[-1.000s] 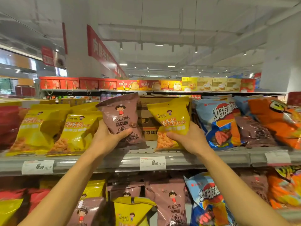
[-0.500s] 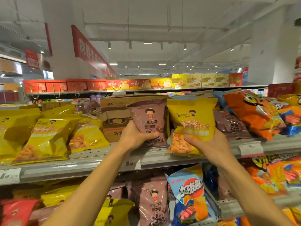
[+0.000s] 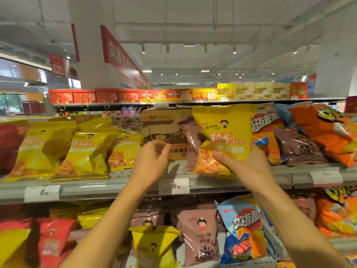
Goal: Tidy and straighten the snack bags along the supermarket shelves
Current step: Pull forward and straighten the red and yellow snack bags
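Head view, right hand (image 3: 249, 167): gripped yellow snack bag (image 3: 225, 132) by its lower edge, center-right.
Left hand (image 3: 152, 159): empty, fingers loosely curled, just left of bag.
Shelf (image 3: 116, 187): below both.

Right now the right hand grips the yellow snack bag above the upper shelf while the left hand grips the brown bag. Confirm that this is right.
Not quite. The head view shows the right hand gripping the yellow snack bag above the upper shelf, but the left hand holds nothing: its fingers are loosely curled in front of the cardboard box. The brown bag stands on the shelf behind the yellow one.
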{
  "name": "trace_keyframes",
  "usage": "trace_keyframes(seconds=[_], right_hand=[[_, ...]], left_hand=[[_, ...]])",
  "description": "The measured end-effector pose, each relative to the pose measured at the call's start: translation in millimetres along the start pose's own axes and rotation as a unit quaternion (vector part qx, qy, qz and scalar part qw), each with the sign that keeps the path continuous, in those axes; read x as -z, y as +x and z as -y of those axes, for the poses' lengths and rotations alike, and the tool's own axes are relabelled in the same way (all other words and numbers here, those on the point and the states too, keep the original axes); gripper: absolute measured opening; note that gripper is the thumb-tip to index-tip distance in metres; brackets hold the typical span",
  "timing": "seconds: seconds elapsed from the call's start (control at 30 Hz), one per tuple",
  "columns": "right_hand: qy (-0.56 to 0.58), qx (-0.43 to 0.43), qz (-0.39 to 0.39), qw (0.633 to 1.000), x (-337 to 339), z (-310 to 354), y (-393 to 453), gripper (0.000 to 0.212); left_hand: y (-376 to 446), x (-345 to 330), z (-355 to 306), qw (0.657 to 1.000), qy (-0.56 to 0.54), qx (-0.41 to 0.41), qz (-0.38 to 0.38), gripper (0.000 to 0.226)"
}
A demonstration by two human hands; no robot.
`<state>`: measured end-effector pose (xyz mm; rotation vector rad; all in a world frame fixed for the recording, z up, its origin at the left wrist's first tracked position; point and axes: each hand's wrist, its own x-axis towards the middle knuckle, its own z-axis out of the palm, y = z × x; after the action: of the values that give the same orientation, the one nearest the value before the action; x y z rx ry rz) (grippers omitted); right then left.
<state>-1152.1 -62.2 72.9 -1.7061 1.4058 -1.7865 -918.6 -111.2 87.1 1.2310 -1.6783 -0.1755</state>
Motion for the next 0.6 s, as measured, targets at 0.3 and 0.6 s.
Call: trace_keyframes(seconds=[0.3,0.6], right_hand=[[-0.050,0.027,0.104,0.993,-151,47,25,0.054],[-0.064,-0.107,0.215,0.969,-214,46,35,0.051]], left_hand=[[-70,94,104,0.948,0.280,-0.142,-0.048,0.021],[-79,102,115,0.940,0.297,-0.168,-0.017,0.036]])
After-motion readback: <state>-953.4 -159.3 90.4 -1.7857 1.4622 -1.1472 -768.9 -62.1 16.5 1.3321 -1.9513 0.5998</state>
